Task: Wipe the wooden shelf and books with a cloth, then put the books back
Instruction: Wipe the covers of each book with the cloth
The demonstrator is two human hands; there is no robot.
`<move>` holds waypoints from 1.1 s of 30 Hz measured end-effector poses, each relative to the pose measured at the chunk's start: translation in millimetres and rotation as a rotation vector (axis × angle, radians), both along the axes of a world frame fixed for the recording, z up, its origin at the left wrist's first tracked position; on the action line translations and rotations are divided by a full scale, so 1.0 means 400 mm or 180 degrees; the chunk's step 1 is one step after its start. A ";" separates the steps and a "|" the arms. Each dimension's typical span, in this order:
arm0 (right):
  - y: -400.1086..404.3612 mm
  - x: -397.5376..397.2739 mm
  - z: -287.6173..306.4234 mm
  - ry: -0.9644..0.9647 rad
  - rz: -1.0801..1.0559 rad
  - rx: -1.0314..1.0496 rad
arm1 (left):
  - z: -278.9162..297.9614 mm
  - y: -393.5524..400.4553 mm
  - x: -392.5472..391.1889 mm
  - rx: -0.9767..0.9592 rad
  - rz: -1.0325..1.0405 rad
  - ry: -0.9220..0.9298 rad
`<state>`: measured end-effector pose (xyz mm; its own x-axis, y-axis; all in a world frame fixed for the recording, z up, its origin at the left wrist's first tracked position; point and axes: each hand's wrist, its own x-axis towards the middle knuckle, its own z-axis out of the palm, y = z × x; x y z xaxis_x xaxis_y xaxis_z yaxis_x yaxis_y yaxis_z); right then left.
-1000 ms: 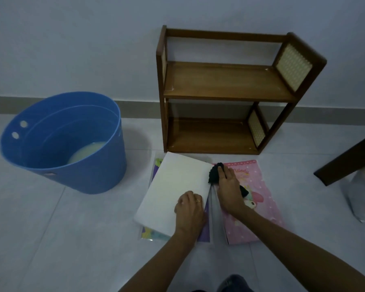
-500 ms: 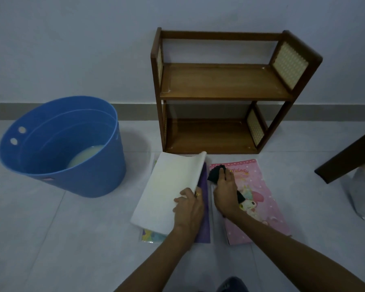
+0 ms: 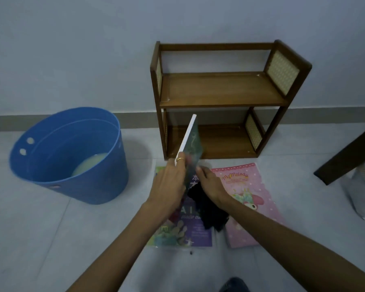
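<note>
A small two-tier wooden shelf (image 3: 219,91) stands against the wall with both boards bare. My left hand (image 3: 170,182) grips a thin book (image 3: 192,142) with a white back and green cover, held up on edge in front of the lower board. My right hand (image 3: 209,184) presses against the green cover and holds a dark cloth (image 3: 207,209) that hangs below the palm. A purple book (image 3: 185,230) lies flat on the floor under my hands. A pink book (image 3: 249,197) lies to its right.
A blue bucket (image 3: 72,175) with cloudy water stands on the floor to the left. A dark wooden leg or beam (image 3: 346,157) slants in at the right edge, with a pale bag (image 3: 362,190) below it. The floor is light tile.
The white-backed book, lying flat a second ago, has been lifted by my left hand and turned up on edge. The purple book beneath is now uncovered. My right hand stays with the cloth.
</note>
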<state>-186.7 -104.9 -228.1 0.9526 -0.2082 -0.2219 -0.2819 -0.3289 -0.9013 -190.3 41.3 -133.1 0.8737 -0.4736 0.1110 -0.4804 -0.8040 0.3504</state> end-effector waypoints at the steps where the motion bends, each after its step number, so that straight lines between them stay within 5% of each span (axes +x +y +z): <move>1: -0.004 0.017 0.017 -0.0009 -0.0020 0.0598 | 0.014 -0.009 0.006 -0.0173 -0.0115 0.0049; 4: -0.036 0.058 0.035 -0.0001 -0.0421 0.1583 | 0.053 -0.038 0.035 -0.0816 -0.0375 0.0222; 9: -0.133 0.083 0.095 0.0120 -0.1365 0.2106 | 0.062 -0.058 0.083 -0.1836 -0.0269 0.0860; 15: -0.250 0.008 0.156 0.0001 -0.2387 -0.0380 | -0.006 -0.155 0.033 -0.2557 -0.0134 0.1527; 20: -0.416 -0.117 0.181 0.0023 -0.2347 -0.1889 | -0.083 -0.316 -0.046 -0.2430 -0.0285 0.2238; 25: -0.576 -0.218 0.173 0.0317 -0.2143 -0.2334 | -0.127 -0.473 -0.103 -0.2349 -0.0456 0.3166; 33: -0.732 -0.237 0.072 0.0849 -0.1788 -0.2139 | -0.220 -0.656 -0.104 -0.2123 -0.0143 0.4338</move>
